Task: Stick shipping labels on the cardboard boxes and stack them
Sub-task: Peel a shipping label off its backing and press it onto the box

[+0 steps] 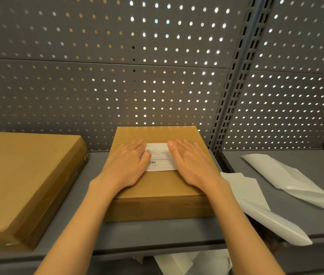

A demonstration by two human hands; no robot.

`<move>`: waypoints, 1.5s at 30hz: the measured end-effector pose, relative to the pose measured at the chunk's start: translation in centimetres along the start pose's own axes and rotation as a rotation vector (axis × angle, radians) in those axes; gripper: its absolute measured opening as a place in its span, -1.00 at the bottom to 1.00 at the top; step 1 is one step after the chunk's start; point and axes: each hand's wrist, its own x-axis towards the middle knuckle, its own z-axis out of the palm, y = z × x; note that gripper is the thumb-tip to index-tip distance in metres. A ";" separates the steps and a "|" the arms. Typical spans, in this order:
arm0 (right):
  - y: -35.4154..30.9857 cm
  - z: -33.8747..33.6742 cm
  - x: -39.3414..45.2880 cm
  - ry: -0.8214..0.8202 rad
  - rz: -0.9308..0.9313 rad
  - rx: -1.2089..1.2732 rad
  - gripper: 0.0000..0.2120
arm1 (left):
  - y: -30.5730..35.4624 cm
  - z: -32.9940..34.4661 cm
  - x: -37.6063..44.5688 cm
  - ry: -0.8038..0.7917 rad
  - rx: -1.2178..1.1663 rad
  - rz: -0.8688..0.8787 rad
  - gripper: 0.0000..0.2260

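Both hands — left hand (126, 162) and right hand (192, 164) — press flat, fingers straight and together, on the shipping label (160, 156) atop the middle cardboard box (157, 187) on the shelf (157, 233).

the scene is dim and warm-toned, with bright daylight poking through the holes of the grey perforated back panel (157, 66), strongest toward the upper right and glaring as white dots. soft shadows lie under the forearms and beside the middle cardboard box (157, 187) on the shelf (157, 233). the wide lens bends lines at the edges, and the label (160, 157) print is slightly blurred.
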 end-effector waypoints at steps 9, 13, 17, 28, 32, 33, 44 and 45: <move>0.0 -0.5 -1.0 0.113 -0.011 0.123 -0.43 | 0.2 0.0 -0.9 0.094 0.064 -0.053 -0.54; -2.1 -0.3 -2.1 0.065 -0.117 0.115 -0.46 | 1.8 -0.1 -1.8 0.104 0.008 0.059 -0.38; -3.4 0.6 -3.0 0.059 -0.192 0.048 -0.49 | 3.4 -0.4 -3.3 0.244 0.117 0.181 -0.55; -2.6 1.2 -3.8 0.074 -0.090 -0.040 -0.54 | 2.1 1.0 -3.6 0.074 0.006 0.075 -0.56; -1.5 1.1 -4.0 0.092 -0.039 -0.081 -0.54 | 1.2 0.9 -3.9 0.096 0.017 0.032 -0.37; -1.3 1.1 -4.1 0.095 -0.026 -0.083 -0.54 | 1.0 0.9 -4.1 0.104 0.017 0.023 -0.37; -2.2 0.7 -5.4 0.181 -0.069 -0.011 -0.45 | 1.6 0.2 -5.4 0.203 -0.019 0.030 -0.40; -2.7 0.9 -5.5 0.188 -0.094 -0.007 -0.40 | 2.0 0.3 -5.5 0.210 -0.031 0.047 -0.39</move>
